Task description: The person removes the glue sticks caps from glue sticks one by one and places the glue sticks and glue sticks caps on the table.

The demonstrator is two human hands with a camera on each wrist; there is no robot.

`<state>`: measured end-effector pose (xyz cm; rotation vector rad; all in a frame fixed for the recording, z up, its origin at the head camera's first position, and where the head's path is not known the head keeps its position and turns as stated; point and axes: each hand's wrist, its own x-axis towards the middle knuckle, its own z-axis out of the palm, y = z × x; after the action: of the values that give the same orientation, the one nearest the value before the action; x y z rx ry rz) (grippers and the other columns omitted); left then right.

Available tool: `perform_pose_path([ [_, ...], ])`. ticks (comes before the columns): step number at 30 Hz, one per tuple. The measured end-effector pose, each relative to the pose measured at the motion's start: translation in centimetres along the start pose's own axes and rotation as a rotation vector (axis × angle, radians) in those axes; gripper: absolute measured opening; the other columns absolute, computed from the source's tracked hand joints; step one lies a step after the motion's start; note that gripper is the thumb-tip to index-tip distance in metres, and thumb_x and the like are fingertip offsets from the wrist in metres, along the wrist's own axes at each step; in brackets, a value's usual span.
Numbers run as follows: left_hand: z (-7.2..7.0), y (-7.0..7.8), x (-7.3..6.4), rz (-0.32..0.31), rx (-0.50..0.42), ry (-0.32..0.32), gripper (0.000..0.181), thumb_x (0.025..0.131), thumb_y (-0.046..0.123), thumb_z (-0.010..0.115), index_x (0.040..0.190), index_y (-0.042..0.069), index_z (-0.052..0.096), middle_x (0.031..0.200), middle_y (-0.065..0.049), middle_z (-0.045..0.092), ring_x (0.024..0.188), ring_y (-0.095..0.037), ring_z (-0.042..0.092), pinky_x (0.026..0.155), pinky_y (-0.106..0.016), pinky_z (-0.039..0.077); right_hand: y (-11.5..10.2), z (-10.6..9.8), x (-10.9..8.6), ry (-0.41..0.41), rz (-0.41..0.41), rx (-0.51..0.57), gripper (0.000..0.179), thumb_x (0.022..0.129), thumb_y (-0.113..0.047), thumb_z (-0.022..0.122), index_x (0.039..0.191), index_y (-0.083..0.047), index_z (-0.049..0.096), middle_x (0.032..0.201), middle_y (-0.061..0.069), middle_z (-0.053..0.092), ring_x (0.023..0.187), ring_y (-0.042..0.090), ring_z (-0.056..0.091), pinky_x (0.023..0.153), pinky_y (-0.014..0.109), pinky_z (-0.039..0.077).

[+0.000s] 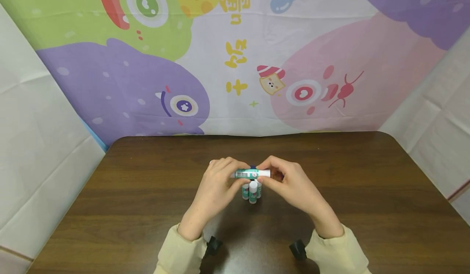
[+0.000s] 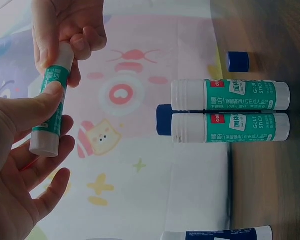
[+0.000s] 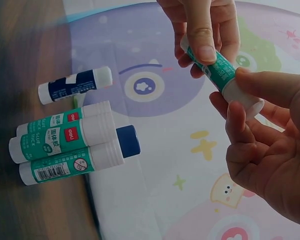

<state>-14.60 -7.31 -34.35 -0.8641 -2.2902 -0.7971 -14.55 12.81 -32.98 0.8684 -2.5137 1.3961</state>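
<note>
A glue stick (image 1: 246,174) with a green label and white ends is held level between both hands above the table. My left hand (image 1: 217,186) pinches one end between thumb and fingers, while my right hand (image 1: 293,184) grips the white end opposite. Just below stand several upright green-labelled glue sticks (image 1: 253,193) in a tight cluster. In the right wrist view, their white tops (image 3: 100,122) sit close together, with a dark blue cap (image 3: 128,140) showing past them.
A navy-labelled glue stick (image 3: 75,85) stands near the green ones. A short blue cylinder (image 2: 238,62) sits apart on the wooden table (image 1: 147,208). Behind the table's far edge hangs a cartoon-printed cloth (image 1: 238,114), and white panels (image 1: 40,114) flank both sides.
</note>
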Motion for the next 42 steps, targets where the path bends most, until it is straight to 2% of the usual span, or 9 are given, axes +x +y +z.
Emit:
perform_pose_path([
  [9,0.14,-0.01,-0.06,-0.005,0.01,-0.012,0.027,0.071,0.021,0.075,0.097,0.017,0.067,0.085,0.009,0.061,0.081,-0.009,0.055,0.076,-0.027,0.038,0.11,0.0,-0.06,-0.002,-0.03,-0.004,0.01,0.083,-0.02,0.065,0.092,-0.018,0.062,0.068,-0.007,0.053,0.056,0.007,0.043,0.049,0.02,0.036],
  [18,0.14,-0.02,-0.01,0.012,0.01,-0.003,0.026,0.073,0.023,0.074,0.097,0.016,0.067,0.084,0.008,0.061,0.08,-0.008,0.055,0.081,-0.028,0.04,0.09,-0.14,-0.03,-0.017,-0.028,-0.009,0.01,0.084,-0.02,0.064,0.093,-0.017,0.062,0.066,-0.006,0.05,0.055,0.008,0.042,0.048,0.02,0.035],
  [42,-0.01,-0.05,-0.14,-0.007,0.024,-0.041,0.025,0.073,0.022,0.075,0.096,0.017,0.067,0.084,0.009,0.062,0.079,-0.006,0.056,0.075,-0.025,0.042,0.15,-0.12,-0.1,-0.052,-0.034,-0.008,0.008,0.086,-0.016,0.061,0.094,-0.016,0.06,0.066,-0.005,0.048,0.055,0.011,0.042,0.048,0.02,0.035],
])
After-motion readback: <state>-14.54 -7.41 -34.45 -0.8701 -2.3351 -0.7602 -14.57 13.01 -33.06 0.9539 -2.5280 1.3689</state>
